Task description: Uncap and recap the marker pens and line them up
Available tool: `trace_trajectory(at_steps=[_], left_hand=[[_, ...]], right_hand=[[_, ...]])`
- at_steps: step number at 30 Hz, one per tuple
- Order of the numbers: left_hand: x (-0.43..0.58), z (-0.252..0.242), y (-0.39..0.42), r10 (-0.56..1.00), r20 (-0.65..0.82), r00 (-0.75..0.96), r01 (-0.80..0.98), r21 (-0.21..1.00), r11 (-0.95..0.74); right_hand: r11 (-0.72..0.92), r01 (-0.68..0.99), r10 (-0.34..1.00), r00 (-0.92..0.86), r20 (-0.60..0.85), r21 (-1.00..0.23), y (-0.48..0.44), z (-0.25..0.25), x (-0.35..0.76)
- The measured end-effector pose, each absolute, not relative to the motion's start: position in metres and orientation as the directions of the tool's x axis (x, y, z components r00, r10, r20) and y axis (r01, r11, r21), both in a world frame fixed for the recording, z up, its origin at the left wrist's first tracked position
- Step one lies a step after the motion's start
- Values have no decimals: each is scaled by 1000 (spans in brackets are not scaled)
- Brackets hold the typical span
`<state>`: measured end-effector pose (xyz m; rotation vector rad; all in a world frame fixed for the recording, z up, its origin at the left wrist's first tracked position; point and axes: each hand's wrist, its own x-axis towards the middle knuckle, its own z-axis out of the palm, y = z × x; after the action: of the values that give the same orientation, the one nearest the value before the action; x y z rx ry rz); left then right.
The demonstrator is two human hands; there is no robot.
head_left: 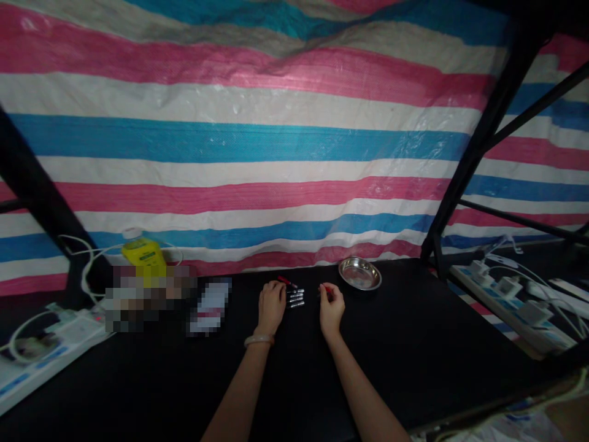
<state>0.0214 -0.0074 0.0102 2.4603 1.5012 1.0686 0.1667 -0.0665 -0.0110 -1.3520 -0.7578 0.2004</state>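
My left hand (pixel 272 303) lies palm down on the black tabletop, fingers stretched forward, with a pale bangle (pixel 259 339) at the wrist. Right against its fingers is a row of several small, shiny silver cylinders (pixel 296 299). Just beyond them lies a slim red object (pixel 284 280), perhaps a handle, partly dark. My right hand (pixel 333 310) is closed in a pinch, to the right of the cylinders. Between its thumb and fingers shows a small red piece (pixel 328 290), too small to name and mostly hidden.
A round metal dish (pixel 359 274) stands behind my right hand. Leftward are a blurred phone-like object (pixel 210 307), a yellow bottle (pixel 143 256) and a power strip (pixel 59 344). Another power strip (pixel 510 301) with plugs lies right. Black frame posts (pixel 483 141) and striped sheeting (pixel 257 141) bound the table (pixel 405 356).
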Motion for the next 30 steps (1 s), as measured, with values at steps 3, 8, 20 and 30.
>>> trace_trajectory(at_steps=[3, 8, 20, 30], left_hand=[[24, 14, -10, 792, 525, 312, 756, 368, -541], [28, 9, -10, 804, 414, 427, 760, 317, -567], [27, 9, -20, 775, 407, 483, 739, 285, -610], [26, 11, -24, 774, 396, 495, 709, 331, -623]], right_hand=[[157, 357, 530, 757, 383, -921, -69, -9, 166], [100, 461, 548, 714, 436, -882, -71, -6, 166], [-67, 652, 637, 611, 471, -755, -74, -1, 163], [-152, 709, 590, 624, 512, -689, -76, -3, 168]])
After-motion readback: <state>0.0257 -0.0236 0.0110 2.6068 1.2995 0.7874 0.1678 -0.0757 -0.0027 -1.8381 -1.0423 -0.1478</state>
